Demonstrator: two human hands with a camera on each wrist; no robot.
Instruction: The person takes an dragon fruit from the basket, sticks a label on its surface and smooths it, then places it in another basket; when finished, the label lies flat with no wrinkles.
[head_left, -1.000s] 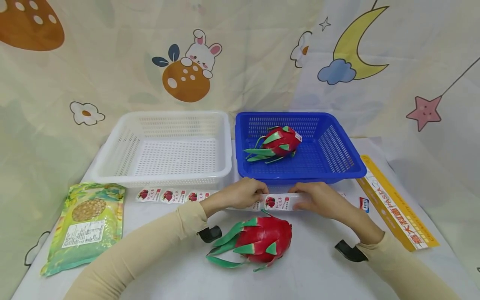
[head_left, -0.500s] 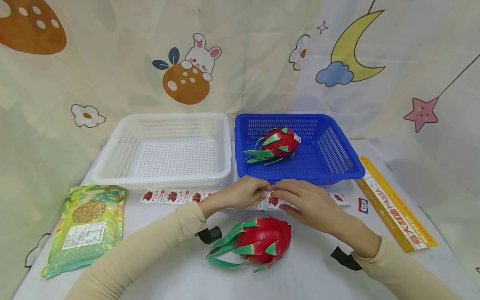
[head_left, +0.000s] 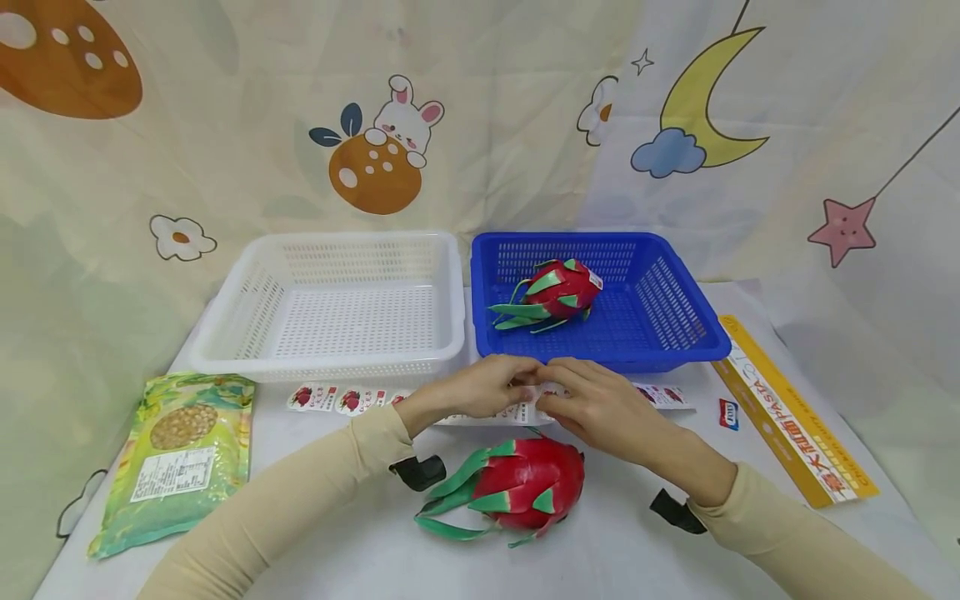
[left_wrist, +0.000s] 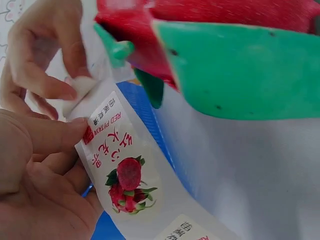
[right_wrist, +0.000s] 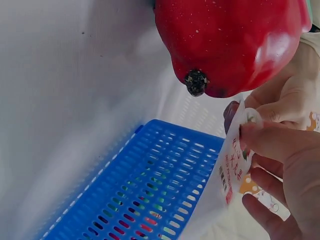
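Observation:
My left hand pinches a strip of dragon fruit stickers, its thumb on the printed face in the left wrist view. From the other side my right hand meets it, finger and thumb pinching the lifted edge of a sticker. Both hands hold the strip off the table, in front of the blue basket. Below them lies a red dragon fruit with green leaves. Another dragon fruit, with a white label at its end, rests inside the blue basket.
A white basket stands left of the blue one. At the left lies a green and yellow bag. A yellow pasta packet and a small blue and red label lie at the right. A printed cloth hangs behind.
My right hand has moved left along the strip until its fingers meet the left hand's. The edge of a sticker is now between its fingertips. Both dragon fruits stay put.

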